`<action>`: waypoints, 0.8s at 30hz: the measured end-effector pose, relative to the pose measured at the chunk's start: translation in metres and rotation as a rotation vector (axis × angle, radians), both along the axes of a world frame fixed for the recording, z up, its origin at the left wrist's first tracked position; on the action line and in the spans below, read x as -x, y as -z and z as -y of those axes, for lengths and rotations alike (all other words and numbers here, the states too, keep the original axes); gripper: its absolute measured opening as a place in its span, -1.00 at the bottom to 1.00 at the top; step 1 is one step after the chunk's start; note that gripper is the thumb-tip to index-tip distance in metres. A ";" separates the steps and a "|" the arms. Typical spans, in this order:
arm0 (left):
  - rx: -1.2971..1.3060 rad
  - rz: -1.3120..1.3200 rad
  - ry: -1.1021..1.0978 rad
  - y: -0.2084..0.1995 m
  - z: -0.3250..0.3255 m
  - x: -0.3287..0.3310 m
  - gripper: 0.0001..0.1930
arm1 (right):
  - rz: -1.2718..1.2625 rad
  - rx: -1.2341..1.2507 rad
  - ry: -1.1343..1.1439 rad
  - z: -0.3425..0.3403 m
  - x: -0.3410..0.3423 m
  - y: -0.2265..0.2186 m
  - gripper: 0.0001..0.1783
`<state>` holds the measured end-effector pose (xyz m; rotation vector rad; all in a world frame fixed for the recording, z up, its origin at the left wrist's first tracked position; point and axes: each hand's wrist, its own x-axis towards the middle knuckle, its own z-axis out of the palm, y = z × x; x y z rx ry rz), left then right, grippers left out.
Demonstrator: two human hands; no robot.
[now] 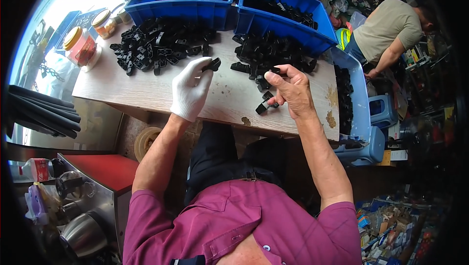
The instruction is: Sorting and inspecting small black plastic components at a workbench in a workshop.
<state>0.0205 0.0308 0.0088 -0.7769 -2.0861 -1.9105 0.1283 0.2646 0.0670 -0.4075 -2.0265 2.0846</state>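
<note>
My left hand [190, 90], in a white knit glove, pinches a small black plastic part [214, 64] between thumb and fingers above the table. My bare right hand [296, 92] is closed with thumb and forefinger on another small black part [274, 70], mostly covered by the fingers. Below its curled lower fingers a loose black part [263, 108] lies on the tabletop. Ahead of my left hand spreads a pile of black parts [154, 42]. A second pile [264, 50] lies just beyond my right hand. The exact kind of these parts is too small to tell.
Two blue bins [183, 11] [288, 28] with black parts stand along the table's far side. Lidded jars [80, 45] stand at the left. A lighter blue bin [360, 99] adjoins the table's right edge. Another person [388, 28] bends over at the far right.
</note>
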 end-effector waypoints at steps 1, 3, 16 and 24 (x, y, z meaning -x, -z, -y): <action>-0.029 0.035 0.045 -0.001 -0.002 -0.005 -0.68 | 0.026 0.010 -0.031 0.007 0.001 0.003 -0.64; -0.025 -0.025 0.069 -0.010 -0.006 -0.016 -0.67 | 0.092 -0.016 -0.077 0.021 0.004 0.008 -0.65; 0.239 -0.085 0.188 0.011 0.015 -0.001 -0.69 | 0.251 -0.251 -0.066 0.075 0.030 0.030 -0.59; 0.172 -0.016 0.169 0.017 0.007 0.005 -0.68 | 0.294 -0.348 -0.067 0.078 0.041 0.028 -0.51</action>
